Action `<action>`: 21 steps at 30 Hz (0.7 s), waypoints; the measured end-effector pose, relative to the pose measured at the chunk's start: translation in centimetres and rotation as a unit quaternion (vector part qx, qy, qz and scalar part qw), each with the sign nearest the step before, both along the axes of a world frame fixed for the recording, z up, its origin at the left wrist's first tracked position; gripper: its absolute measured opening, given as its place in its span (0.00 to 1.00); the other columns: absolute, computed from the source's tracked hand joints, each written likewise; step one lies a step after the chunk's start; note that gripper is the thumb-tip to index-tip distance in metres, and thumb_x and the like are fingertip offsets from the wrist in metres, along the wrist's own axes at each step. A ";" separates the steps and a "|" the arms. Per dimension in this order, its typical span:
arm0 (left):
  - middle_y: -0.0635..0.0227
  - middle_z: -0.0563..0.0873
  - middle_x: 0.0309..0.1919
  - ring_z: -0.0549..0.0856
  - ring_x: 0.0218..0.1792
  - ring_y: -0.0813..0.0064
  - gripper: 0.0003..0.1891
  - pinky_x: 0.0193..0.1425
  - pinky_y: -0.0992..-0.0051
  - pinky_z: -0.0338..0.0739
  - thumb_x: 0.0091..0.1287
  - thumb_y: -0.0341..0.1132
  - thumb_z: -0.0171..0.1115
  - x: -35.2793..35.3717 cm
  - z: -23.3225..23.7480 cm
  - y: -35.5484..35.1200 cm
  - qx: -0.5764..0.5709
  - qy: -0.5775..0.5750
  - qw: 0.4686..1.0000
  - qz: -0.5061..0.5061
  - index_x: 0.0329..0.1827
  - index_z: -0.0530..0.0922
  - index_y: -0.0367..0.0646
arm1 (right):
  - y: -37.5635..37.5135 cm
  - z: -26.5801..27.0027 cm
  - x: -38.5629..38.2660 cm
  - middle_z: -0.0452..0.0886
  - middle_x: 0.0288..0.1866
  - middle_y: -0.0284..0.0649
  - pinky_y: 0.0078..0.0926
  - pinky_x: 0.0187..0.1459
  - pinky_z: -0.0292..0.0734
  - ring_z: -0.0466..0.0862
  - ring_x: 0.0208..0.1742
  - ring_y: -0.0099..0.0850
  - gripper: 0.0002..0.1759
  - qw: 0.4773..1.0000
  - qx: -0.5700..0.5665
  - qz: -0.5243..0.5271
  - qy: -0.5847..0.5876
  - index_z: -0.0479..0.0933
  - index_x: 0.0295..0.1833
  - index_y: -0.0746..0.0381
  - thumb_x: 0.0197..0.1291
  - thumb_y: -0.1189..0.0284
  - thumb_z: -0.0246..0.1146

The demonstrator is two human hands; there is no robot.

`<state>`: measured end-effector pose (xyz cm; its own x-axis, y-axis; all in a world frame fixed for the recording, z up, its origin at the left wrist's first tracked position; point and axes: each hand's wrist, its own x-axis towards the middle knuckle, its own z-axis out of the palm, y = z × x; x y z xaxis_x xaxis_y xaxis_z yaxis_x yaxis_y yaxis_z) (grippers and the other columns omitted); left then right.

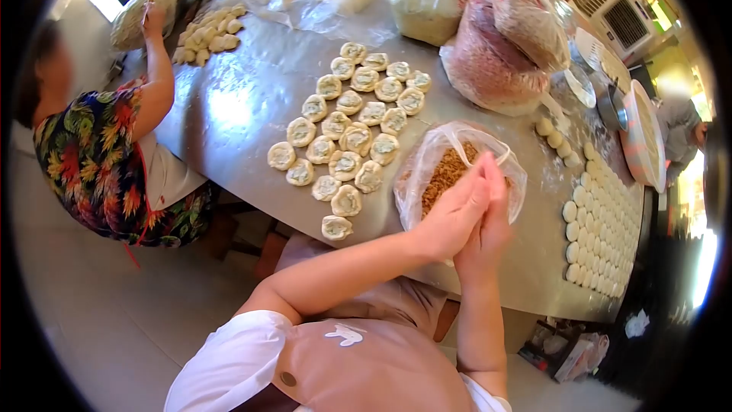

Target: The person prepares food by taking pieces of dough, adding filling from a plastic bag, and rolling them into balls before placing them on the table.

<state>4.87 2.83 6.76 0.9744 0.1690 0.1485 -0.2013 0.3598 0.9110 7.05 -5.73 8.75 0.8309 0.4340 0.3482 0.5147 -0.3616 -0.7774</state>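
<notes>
My left hand (448, 217) and my right hand (494, 217) are pressed together, palm to palm, with fingers closed. Anything between them is hidden from this side. They are above the near side of an open clear plastic bag (408, 202), which holds brown crumbly filling (448, 175). To the left of the bag, several round dough pieces (345, 165) with pale filling in their middles lie in loose rows on the metal table.
Bulging bags of pale (431, 1) and reddish filling (492, 61) stand at the back. Flat dough rounds (598, 236) cover the right side of the metal table (252, 137). At left, a person in a floral top (91, 160) reaches toward a bag by dough lumps (210, 34).
</notes>
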 end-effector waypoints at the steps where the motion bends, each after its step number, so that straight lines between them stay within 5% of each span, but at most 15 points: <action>1: 0.54 0.70 0.66 0.63 0.73 0.63 0.33 0.75 0.69 0.56 0.80 0.51 0.39 -0.3 -0.1 0.1 0.002 -0.007 1.000 -0.018 0.75 0.54 0.30 | 0.0 -0.1 0.7 0.64 0.74 0.52 0.36 0.73 0.56 0.63 0.75 0.41 0.31 1.000 0.027 -0.007 0.013 0.57 0.74 0.70 0.77 0.58 0.43; 4: 0.55 0.69 0.67 0.69 0.68 0.65 0.29 0.72 0.68 0.61 0.80 0.49 0.41 -1.6 0.5 -0.2 0.019 -0.002 0.999 -0.051 0.71 0.63 0.31 | -0.4 -0.9 3.2 0.53 0.79 0.51 0.38 0.78 0.41 0.49 0.81 0.41 0.39 0.992 0.103 -0.042 0.056 0.49 0.78 0.68 0.76 0.47 0.35; 7: 0.56 0.71 0.65 0.71 0.66 0.67 0.28 0.71 0.69 0.62 0.78 0.46 0.47 -1.5 1.4 0.0 -0.123 0.054 0.988 -0.082 0.71 0.63 0.33 | -0.3 -1.1 4.3 0.51 0.80 0.50 0.40 0.77 0.43 0.50 0.81 0.42 0.44 0.995 0.058 -0.083 -0.010 0.46 0.79 0.65 0.73 0.41 0.34; 10: 0.60 0.79 0.55 0.77 0.55 0.74 0.21 0.62 0.73 0.70 0.77 0.43 0.52 -0.8 2.0 0.3 -0.101 0.034 0.994 -0.021 0.62 0.72 0.34 | 1.1 0.5 1.4 0.51 0.81 0.43 0.36 0.78 0.35 0.45 0.82 0.35 0.48 0.958 0.245 0.059 0.137 0.49 0.79 0.65 0.70 0.36 0.30; 13: 0.70 0.86 0.44 0.81 0.45 0.85 0.14 0.50 0.82 0.76 0.77 0.37 0.52 -0.4 1.3 0.8 -0.045 0.058 0.997 0.030 0.53 0.79 0.35 | 2.3 1.7 0.0 0.49 0.82 0.41 0.37 0.78 0.33 0.43 0.82 0.35 0.50 0.867 0.432 0.098 0.227 0.48 0.79 0.64 0.68 0.33 0.30; 14: 0.71 0.85 0.35 0.81 0.38 0.87 0.17 0.42 0.83 0.76 0.78 0.39 0.50 -0.1 1.4 0.6 -0.120 0.074 0.988 0.063 0.35 0.80 0.36 | 2.3 1.4 0.1 0.49 0.82 0.41 0.38 0.77 0.34 0.43 0.82 0.35 0.48 0.880 0.415 0.087 0.212 0.47 0.79 0.64 0.70 0.36 0.33; 17: 0.71 0.83 0.31 0.79 0.33 0.87 0.20 0.36 0.84 0.73 0.78 0.43 0.50 -0.6 3.3 3.6 -0.146 0.186 0.972 0.008 0.31 0.78 0.39 | 2.0 0.5 -0.2 0.50 0.81 0.41 0.38 0.77 0.40 0.47 0.81 0.36 0.42 0.934 0.308 -0.003 0.182 0.48 0.79 0.64 0.73 0.43 0.42; 18: 0.72 0.80 0.26 0.76 0.29 0.86 0.23 0.31 0.83 0.69 0.79 0.46 0.48 -0.3 3.3 3.3 -0.154 0.141 0.975 0.073 0.28 0.78 0.41 | 1.9 0.4 -0.5 0.51 0.79 0.44 0.38 0.74 0.50 0.59 0.74 0.34 0.44 0.935 0.289 0.048 0.201 0.49 0.78 0.65 0.71 0.46 0.51; 19: 0.70 0.82 0.30 0.79 0.38 0.82 0.25 0.42 0.78 0.75 0.78 0.51 0.46 0.2 2.1 3.4 -0.150 0.110 0.979 0.079 0.31 0.78 0.41 | 2.0 -0.3 -0.7 0.59 0.75 0.42 0.34 0.73 0.55 0.61 0.74 0.33 0.34 0.948 0.246 0.075 0.186 0.55 0.75 0.63 0.75 0.51 0.47; 21: 0.66 0.81 0.47 0.76 0.51 0.78 0.26 0.55 0.72 0.73 0.77 0.57 0.44 0.3 1.6 3.5 -0.157 0.045 0.985 0.048 0.49 0.76 0.41 | 3.3 -0.7 -1.9 0.69 0.67 0.39 0.28 0.66 0.64 0.69 0.66 0.28 0.33 0.965 0.189 -0.018 0.182 0.61 0.70 0.62 0.74 0.47 0.46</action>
